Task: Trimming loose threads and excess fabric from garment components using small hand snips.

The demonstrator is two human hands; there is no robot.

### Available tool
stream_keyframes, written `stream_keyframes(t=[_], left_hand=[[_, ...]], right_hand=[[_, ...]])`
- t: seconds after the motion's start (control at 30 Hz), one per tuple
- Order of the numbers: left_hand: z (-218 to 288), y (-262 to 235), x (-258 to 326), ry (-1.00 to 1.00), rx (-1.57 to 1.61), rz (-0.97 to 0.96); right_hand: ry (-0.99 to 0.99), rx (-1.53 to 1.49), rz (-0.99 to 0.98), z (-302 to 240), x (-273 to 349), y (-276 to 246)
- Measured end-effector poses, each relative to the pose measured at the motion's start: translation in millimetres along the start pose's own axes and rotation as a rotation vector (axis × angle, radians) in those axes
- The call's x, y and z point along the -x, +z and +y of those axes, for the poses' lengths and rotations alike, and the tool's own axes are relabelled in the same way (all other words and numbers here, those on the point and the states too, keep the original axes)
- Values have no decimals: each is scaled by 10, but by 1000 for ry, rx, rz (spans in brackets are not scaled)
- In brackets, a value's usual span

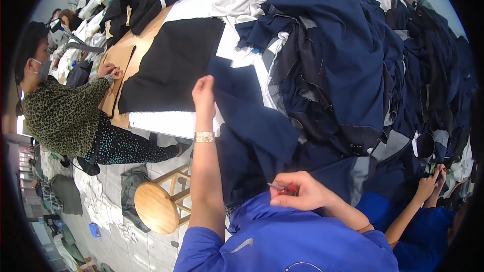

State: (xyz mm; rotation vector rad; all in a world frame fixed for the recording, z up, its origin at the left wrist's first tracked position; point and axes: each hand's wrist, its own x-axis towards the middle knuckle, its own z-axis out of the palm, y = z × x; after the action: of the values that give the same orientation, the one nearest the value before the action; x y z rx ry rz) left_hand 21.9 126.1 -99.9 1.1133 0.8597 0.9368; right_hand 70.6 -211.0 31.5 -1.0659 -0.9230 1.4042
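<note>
Evidently, a trimming or thread-clearing step is in hand, judging by how cloth and tool are held. The upper edge of a dark navy panel of woven cloth (pixel 257 126) appears to be pinched between the closed fingers of the left hand (pixel 203 93), and its lower folds are draped toward the wearer's lap. In the right hand (pixel 308 191), a small red-handled metal cutting tool (pixel 291 188) is gripped, its tip pointed leftward, near the hanging folds; whether its blades are parted cannot be told. The panel is held in front of the body, between a flat black piece of cloth (pixel 166 65) spread on the white-topped table (pixel 164 122) and a large heap of navy garments (pixel 333 55). For the next move, the edge would probably need to be kept taut and the tip brought to it without the fabric being nicked.
</note>
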Motion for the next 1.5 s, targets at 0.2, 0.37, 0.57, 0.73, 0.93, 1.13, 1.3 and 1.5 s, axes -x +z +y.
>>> stream_keyframes(t=[0.2, 0.37, 0.57, 0.73, 0.93, 1.13, 1.3, 1.5], left_hand=[[942, 181, 60, -166, 762, -368], [1434, -17, 183, 38, 1019, -650], [1499, 170, 761, -4, 884, -327], [1213, 659, 1185, 40, 768, -244], [1091, 831, 1223, 234, 664, -165], [1081, 762, 1131, 467, 106, 47], [1179, 903, 1369, 1092, -424, 387], [977, 1120, 1586, 827, -347, -111]], right_hand=[[-192, -255, -111, -337, -334, 56], [-208, -265, 30, -628, -539, -183], [-480, 208, 517, -427, -976, -293], [-589, 243, 533, -475, -1244, -288], [-519, 230, 638, -364, -1244, -424], [-595, 453, 706, -424, -1288, -565], [-598, 493, 789, -515, -1319, -688], [-663, 499, 771, -681, -1232, -660]])
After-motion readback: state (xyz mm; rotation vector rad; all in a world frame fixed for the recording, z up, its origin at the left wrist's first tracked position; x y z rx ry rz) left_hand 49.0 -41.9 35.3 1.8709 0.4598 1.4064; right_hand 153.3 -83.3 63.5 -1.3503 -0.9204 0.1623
